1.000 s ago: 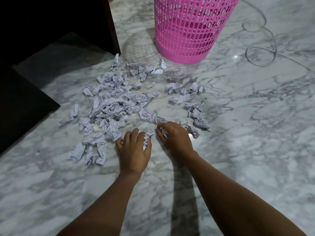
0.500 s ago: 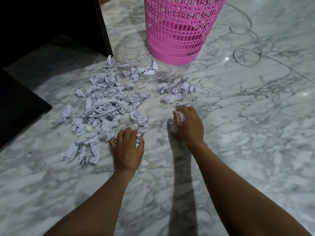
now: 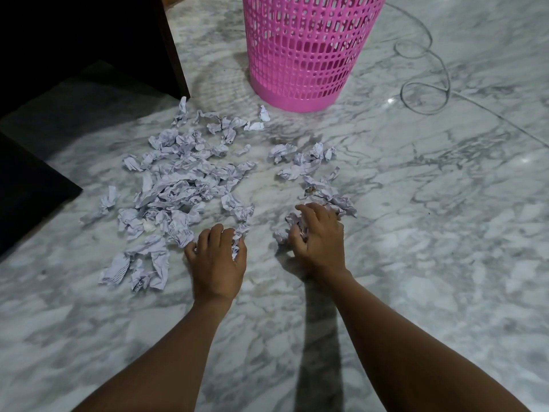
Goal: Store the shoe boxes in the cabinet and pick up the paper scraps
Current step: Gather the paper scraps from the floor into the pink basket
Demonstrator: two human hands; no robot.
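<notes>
Several crumpled white paper scraps [image 3: 181,185] lie scattered on the marble floor [image 3: 416,263], with a smaller cluster [image 3: 306,165] to the right. My left hand [image 3: 218,260] rests knuckles-up at the near edge of the big pile, its fingers curled around a scrap. My right hand [image 3: 319,239] is cupped over a bunch of scraps, fingers closed on them, with more scraps just beyond its fingertips. No shoe boxes are in view.
A pink plastic mesh basket [image 3: 303,52] stands upright beyond the scraps. A dark cabinet [image 3: 89,40] fills the upper left, with a dark panel [image 3: 26,197] at the left edge. A thin looped cord [image 3: 424,69] lies on the floor at the right.
My right hand has slid back toward me, gathering scraps under its fingers. My left hand has stayed at the pile's near edge, still curled on a scrap.
</notes>
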